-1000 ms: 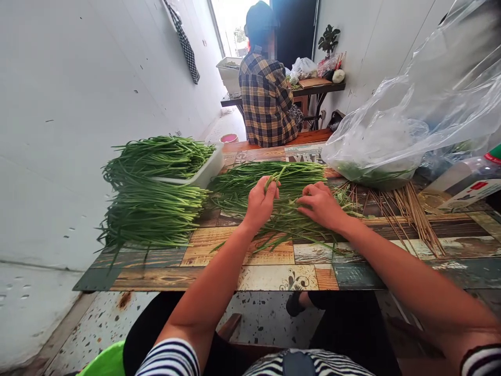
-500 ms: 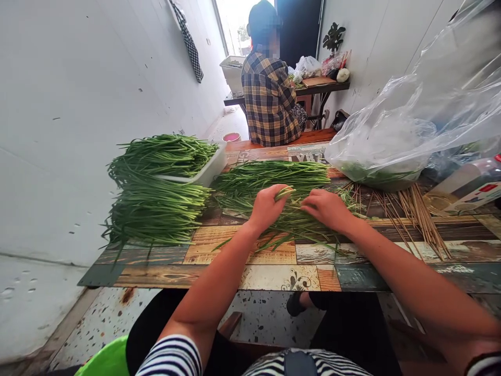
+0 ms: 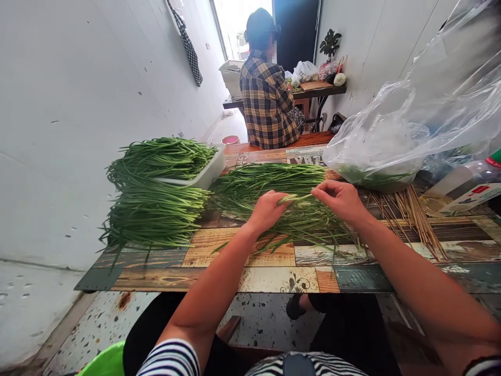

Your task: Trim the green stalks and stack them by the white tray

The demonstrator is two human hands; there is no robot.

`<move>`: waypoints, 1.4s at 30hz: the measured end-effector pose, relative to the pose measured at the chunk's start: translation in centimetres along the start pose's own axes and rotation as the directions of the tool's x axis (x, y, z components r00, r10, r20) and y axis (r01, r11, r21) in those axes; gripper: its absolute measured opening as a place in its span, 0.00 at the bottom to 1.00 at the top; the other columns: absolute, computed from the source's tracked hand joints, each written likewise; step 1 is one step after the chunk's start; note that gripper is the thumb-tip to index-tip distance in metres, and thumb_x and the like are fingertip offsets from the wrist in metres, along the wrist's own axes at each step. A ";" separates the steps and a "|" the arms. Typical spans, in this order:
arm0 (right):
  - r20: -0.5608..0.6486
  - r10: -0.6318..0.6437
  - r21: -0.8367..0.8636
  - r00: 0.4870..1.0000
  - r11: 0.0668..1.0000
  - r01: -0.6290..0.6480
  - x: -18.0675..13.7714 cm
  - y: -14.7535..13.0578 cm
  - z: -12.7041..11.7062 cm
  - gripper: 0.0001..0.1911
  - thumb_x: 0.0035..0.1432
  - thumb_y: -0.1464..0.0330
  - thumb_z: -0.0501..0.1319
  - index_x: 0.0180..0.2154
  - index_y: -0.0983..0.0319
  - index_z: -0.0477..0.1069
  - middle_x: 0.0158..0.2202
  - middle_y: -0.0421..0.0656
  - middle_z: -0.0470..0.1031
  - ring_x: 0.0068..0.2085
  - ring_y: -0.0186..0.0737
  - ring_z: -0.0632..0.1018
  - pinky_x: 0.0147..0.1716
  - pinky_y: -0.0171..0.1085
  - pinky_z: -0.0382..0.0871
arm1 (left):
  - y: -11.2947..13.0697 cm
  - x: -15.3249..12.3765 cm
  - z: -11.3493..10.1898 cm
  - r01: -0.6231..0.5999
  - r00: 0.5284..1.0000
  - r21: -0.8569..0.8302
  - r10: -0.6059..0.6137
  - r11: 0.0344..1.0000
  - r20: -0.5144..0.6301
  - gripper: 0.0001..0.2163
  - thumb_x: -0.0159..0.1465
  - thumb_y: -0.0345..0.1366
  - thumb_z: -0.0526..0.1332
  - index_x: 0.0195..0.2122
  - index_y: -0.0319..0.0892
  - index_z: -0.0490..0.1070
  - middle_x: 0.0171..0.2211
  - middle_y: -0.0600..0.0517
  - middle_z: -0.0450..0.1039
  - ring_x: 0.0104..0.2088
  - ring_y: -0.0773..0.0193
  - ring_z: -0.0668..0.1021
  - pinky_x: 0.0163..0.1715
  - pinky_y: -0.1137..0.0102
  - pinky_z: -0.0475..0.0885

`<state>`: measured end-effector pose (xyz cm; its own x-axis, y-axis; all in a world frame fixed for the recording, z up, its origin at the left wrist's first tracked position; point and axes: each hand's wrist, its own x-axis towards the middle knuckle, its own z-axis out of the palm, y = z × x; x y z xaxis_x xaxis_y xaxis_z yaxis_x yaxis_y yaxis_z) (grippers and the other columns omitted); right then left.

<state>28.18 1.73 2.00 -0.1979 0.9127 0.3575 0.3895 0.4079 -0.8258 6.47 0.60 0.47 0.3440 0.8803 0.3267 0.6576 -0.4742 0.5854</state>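
My left hand (image 3: 266, 210) is closed round a small bunch of green chive stalks (image 3: 293, 198) just above the table. My right hand (image 3: 341, 200) pinches the other end of the same stalks with its fingertips. Both hands hover over a loose pile of chives (image 3: 274, 201) spread across the patterned tabletop (image 3: 274, 274). A neat stack of chives (image 3: 154, 211) lies at the left. Behind it, a white tray (image 3: 207, 175) holds more chives (image 3: 164, 156).
Bamboo skewers (image 3: 410, 214) lie at the right beside a large clear plastic bag (image 3: 399, 141) and a plastic bottle (image 3: 465, 185). A person in a plaid shirt (image 3: 268, 104) sits beyond, back turned. A white wall runs along the left. A green tub (image 3: 104, 361) sits near my knee.
My right hand has lifted off the pile and now pinches the end of the stalks held in my left hand. My left hand has lowered slightly.
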 end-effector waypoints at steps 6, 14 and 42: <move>0.005 0.073 0.125 0.997 0.990 -0.073 -0.3 -0.4 1.3 0.19 0.49 0.52 0.63 0.26 0.63 0.73 0.23 0.40 0.72 0.24 0.32 0.67 0.24 0.34 0.60 | 0.8 0.0 0.3 -0.043 0.998 -0.068 0.045 0.997 0.035 0.11 0.65 0.39 0.57 0.33 0.44 0.79 0.34 0.55 0.80 0.33 0.67 0.74 0.37 0.74 0.65; 0.197 0.020 -0.067 0.980 0.998 -0.007 -0.4 1.5 2.3 0.16 0.51 0.56 0.63 0.30 0.63 0.77 0.23 0.41 0.75 0.25 0.34 0.70 0.25 0.34 0.61 | 0.9 -0.1 1.1 0.026 1.000 -0.076 -0.026 0.997 -0.003 0.12 0.64 0.38 0.58 0.28 0.40 0.78 0.29 0.52 0.79 0.31 0.66 0.76 0.33 0.74 0.65; -0.200 0.136 -0.156 0.970 0.973 -0.169 0.9 3.4 -0.9 0.22 0.50 0.50 0.61 0.25 0.64 0.75 0.19 0.38 0.67 0.22 0.32 0.64 0.23 0.35 0.56 | 1.4 -0.3 1.1 0.078 0.990 -0.033 -0.081 0.996 -0.115 0.06 0.59 0.29 0.61 0.31 0.42 0.78 0.33 0.52 0.81 0.35 0.63 0.80 0.37 0.72 0.70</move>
<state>30.14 3.99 -0.13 0.0408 0.9460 0.3217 0.5525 0.2469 -0.7961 7.97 -0.33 0.38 0.2101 0.9086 0.3609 0.6600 -0.4041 0.6333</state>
